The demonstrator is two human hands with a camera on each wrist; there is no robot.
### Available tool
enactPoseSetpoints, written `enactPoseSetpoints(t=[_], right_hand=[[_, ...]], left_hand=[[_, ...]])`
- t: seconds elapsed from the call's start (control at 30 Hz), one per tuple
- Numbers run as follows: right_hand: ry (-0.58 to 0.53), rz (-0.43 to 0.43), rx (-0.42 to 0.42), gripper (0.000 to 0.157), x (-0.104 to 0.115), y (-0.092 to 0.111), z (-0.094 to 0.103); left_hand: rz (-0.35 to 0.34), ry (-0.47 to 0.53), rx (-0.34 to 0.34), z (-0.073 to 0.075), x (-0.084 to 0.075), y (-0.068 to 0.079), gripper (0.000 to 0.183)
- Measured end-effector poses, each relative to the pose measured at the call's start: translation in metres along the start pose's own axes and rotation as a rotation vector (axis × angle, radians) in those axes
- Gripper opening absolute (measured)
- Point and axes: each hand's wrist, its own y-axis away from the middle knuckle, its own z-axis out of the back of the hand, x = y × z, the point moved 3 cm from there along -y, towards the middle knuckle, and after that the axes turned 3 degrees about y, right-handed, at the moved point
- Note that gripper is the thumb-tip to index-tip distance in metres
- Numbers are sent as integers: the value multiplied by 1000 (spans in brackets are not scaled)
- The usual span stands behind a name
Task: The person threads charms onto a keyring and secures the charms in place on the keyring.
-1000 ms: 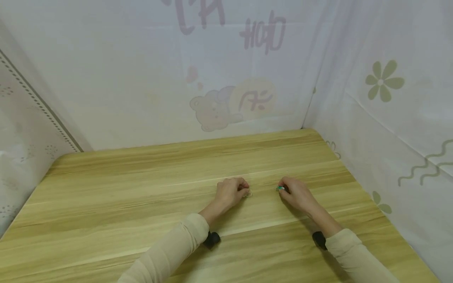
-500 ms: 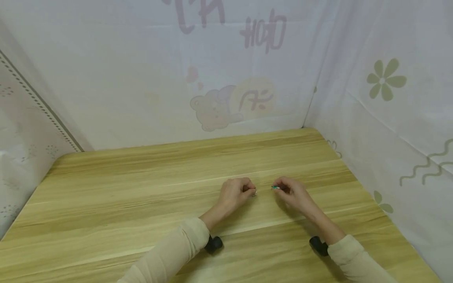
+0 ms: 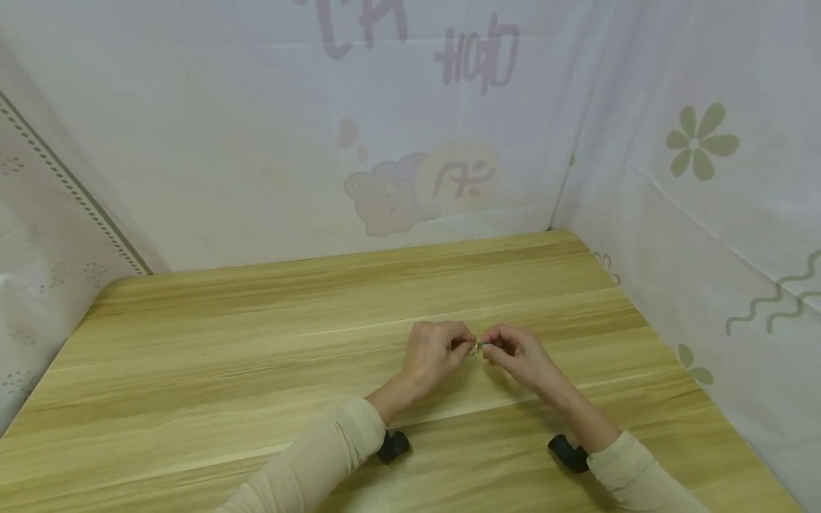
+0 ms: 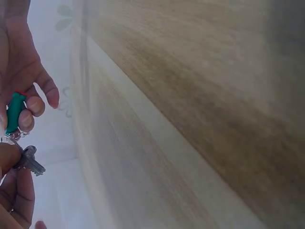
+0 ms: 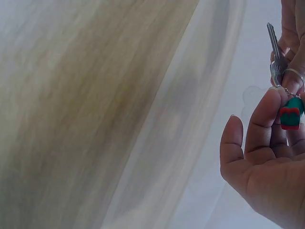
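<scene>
Over the table's middle my left hand [image 3: 432, 356] pinches a metal key ring [image 5: 294, 71]. A silver key [image 5: 275, 47] hangs from that ring; in the left wrist view the key [image 4: 33, 164] juts out beside the fingertips. Close by, my right hand [image 3: 526, 360] pinches a green key-chain charm [image 4: 15, 113] with red ends between thumb and fingers. A short chain [image 5: 288, 92] runs from the charm toward the ring. Whether chain and ring are joined is hard to tell, as fingertips cover part of them.
A wood-grain table [image 3: 256, 342] lies beneath both hands. Printed white curtains [image 3: 256, 142] stand along its back and sides. Black wrist camera mounts [image 3: 394, 447] hang under the forearms, just above the tabletop.
Both hands have come together, the left moving right with the key ring and the right moving left with the charm. The gap between them has nearly closed.
</scene>
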Motion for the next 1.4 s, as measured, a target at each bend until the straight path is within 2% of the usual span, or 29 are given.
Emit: enactPoseSetpoints(t=[0.13,0.33,0.43,0.73,0.93,1.03,1.23,1.33,1.4], right_hand=[[-23,-16,9,14,1,1,-1],[-71,3,22,12,3,2,-4],[-96,7,28,12,3,2,-6],[-200,-78,48,18,2,4,-8],[-307,-135,50,7,0,6,-10],[-284,-122,25,5,2,6,-11],[-158,-63,-60,8,6,8,-14],[-128,-23,-94,5,7,9,-14],[-98,6,-124,4,8,9,-15]], left_hand=[[-63,-87,-30,0,-3,0,12],[-69,-172,-26,0,-6,3,11],[-94,-213,-31,0,-7,3,10],[-238,-321,-98,1,-12,5,10],[-319,-434,-122,1,-14,6,11],[-328,-460,-121,0,-15,7,12],[-304,-429,-125,1,-16,7,12],[-282,-420,-122,1,-16,6,11],[-248,-379,-118,1,-16,6,11]])
